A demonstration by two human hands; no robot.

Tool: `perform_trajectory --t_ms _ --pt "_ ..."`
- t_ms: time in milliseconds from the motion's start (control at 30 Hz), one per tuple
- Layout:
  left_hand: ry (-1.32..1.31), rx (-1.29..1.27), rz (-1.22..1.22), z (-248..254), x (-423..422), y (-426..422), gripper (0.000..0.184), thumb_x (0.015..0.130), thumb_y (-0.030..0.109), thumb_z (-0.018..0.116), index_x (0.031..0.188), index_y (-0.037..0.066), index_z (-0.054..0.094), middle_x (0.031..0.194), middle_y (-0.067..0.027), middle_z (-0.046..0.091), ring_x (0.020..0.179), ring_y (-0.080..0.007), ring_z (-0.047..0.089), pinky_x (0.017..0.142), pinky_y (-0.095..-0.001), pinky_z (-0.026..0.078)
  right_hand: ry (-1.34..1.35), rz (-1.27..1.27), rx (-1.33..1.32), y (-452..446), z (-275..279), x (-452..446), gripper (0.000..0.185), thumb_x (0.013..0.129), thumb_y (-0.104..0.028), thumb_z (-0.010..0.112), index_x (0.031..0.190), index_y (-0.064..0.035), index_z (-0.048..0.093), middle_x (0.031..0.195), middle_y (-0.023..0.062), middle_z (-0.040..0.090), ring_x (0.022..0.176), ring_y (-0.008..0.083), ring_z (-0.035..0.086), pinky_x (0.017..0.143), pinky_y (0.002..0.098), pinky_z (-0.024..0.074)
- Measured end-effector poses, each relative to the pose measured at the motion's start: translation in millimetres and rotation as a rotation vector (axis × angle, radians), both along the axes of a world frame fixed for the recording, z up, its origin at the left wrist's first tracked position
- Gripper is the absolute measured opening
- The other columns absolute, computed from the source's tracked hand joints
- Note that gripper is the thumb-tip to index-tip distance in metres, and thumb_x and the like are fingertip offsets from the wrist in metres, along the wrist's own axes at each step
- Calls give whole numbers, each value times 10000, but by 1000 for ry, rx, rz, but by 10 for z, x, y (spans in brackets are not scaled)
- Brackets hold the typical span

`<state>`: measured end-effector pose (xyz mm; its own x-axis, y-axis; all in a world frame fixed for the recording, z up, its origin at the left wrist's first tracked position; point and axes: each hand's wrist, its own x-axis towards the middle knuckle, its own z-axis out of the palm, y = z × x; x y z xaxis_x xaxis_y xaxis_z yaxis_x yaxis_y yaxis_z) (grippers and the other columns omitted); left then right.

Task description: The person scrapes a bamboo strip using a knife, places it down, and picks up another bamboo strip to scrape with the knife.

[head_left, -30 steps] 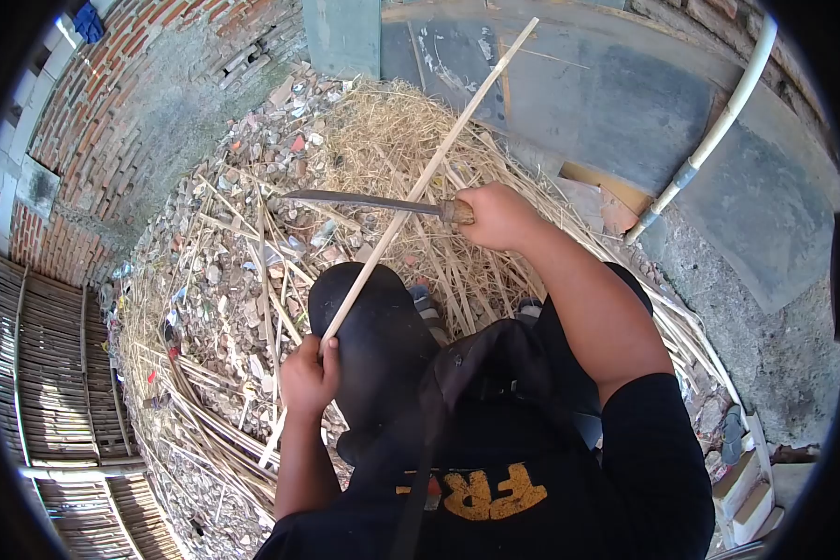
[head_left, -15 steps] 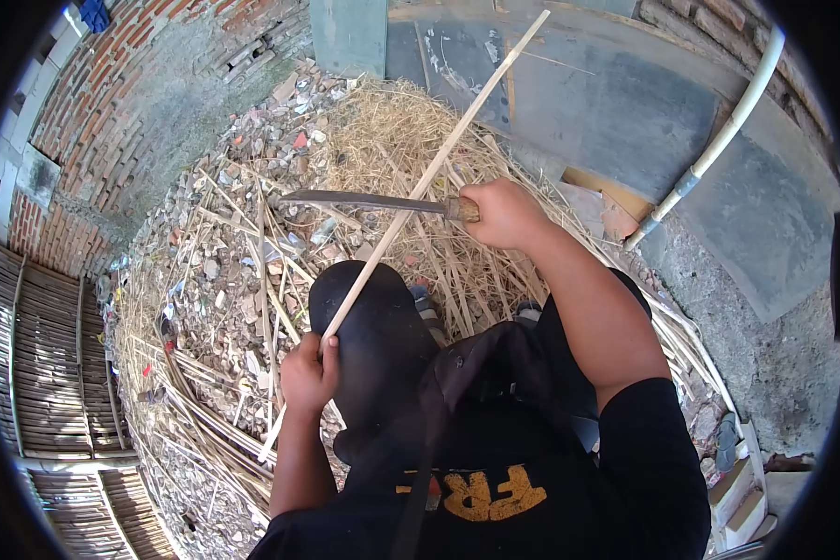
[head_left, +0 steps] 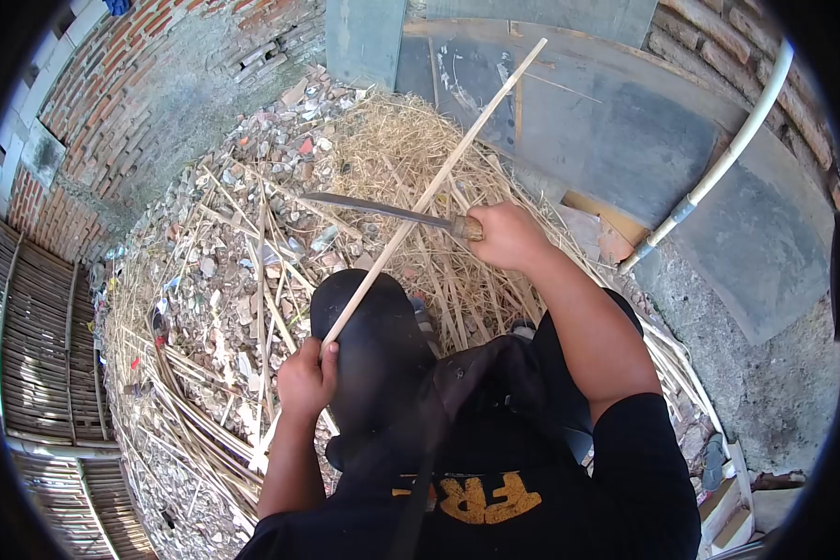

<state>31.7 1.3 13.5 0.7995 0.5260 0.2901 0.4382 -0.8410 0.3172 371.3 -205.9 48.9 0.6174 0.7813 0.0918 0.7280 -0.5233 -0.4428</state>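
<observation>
Rubble ground (head_left: pixel 219 266), dry straw (head_left: pixel 383 140) ahead of left grip (head_left: pixel 306 378) and right grip (head_left: pixel 509 237), brick wall (head_left: pixel 140 121) beyond. Left closed round long, pale, straight strip (head_left: pixel 467 140) running forward-right; right clasps knife (head_left: pixel 373 203) crossing it.

Behind the pale pipe (head_left: pixel 737 149) stand grey panels (head_left: pixel 607 131); off to its left, rubble ground (head_left: pixel 207 299), brick wall (head_left: pixel 126 107) and, I think, bamboo screening (head_left: pixel 42 327).

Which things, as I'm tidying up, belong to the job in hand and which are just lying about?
In use:
knife, in the right hand
long pale strip, in the left hand

Apparently just lying about:
straw-like pile
rubble
loose strips
</observation>
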Motion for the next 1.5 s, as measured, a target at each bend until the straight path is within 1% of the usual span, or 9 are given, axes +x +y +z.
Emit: perform_trajectory --t_ms 167,267,367,500,733,933,1233,1333,1500 --pt "18 18 -10 15 31 -3 361 1022 341 640 795 77 544 621 -183 626 573 -430 638 527 -521 485 -61 43 -102 12 42 -76 221 775 -238 742 932 -83 728 845 199 719 872 404 712 801 503 568" --pt "10 52 -15 -21 11 15 359 1016 344 646 798 77 546 626 -182 632 579 -430 643 533 -521 494 220 -125 -48 13 -176 328 301 779 -227 723 1046 -90 751 971 191 743 966 372 717 872 483 569" --pt "48 89 -2 73 -2 8 360 1012 348 650 801 75 548 634 -180 641 586 -431 647 541 -527 502 190 -216 -7 -86 -295 546 310 788 -230 714 1059 -86 756 992 202 743 971 376 714 878 484 565" --pt "94 46 10 116 23 3 360 1008 351 654 808 69 551 645 -187 649 593 -434 651 548 -537 502 127 -190 47 -73 -204 367 325 779 -245 720 1018 -25 728 948 241 726 918 432 695 845 504 557" --pt "57 35 -6 53 59 10 352 1004 334 661 793 70 560 626 -182 641 579 -430 646 538 -531 498 -21 101 -134 -7 83 -87 259 742 -209 742 954 -65 707 891 195 724 882 401 704 802 510 555" --pt "69 101 -5 93 31 53 358 991 351 670 781 82 561 603 -174 625 568 -415 646 534 -523 498 218 -378 96 -94 -416 747 312 791 -194 683 1072 -72 741 1054 217 744 1001 423 700 906 478 561" --pt "52 18 -8 64 75 27 363 999 342 657 778 76 545 600 -175 617 566 -420 636 533 -521 484 183 -229 96 -136 -116 404 307 791 -211 704 1059 -65 732 1059 216 740 1021 411 700 892 500 561" --pt "6 6 6 29 80 12 367 1004 339 653 776 73 543 598 -178 612 560 -426 629 528 -519 478 -17 -83 13 -103 18 238 304 801 -234 723 1058 -74 743 935 230 729 898 441 688 810 498 551" --pt "10 34 1 21 37 52 382 1005 349 651 770 69 542 601 -187 610 557 -432 625 527 -519 478 121 -277 33 -102 -191 468 326 802 -225 711 1087 -68 740 1046 213 743 1002 414 697 881 500 555"
